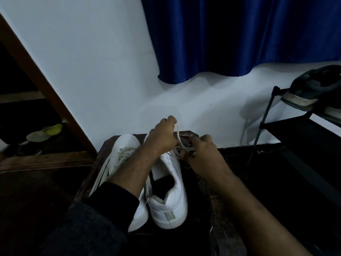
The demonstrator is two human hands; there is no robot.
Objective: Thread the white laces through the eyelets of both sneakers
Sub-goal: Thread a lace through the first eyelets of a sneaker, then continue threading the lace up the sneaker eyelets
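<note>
Both sneakers (166, 182) lie lengthwise — toes toward the wall (92, 71).

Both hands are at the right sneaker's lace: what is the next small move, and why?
Probably draw the white lace taut upward with the left hand, since it hangs slack in a loop above the right sneaker while the right hand pinches it at the eyelets.

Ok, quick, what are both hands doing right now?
Left hand: fingers curled, pulling the white lace up from the right sneaker.
Right hand: curled at that sneaker's eyelets, pinching the lace there.
</note>
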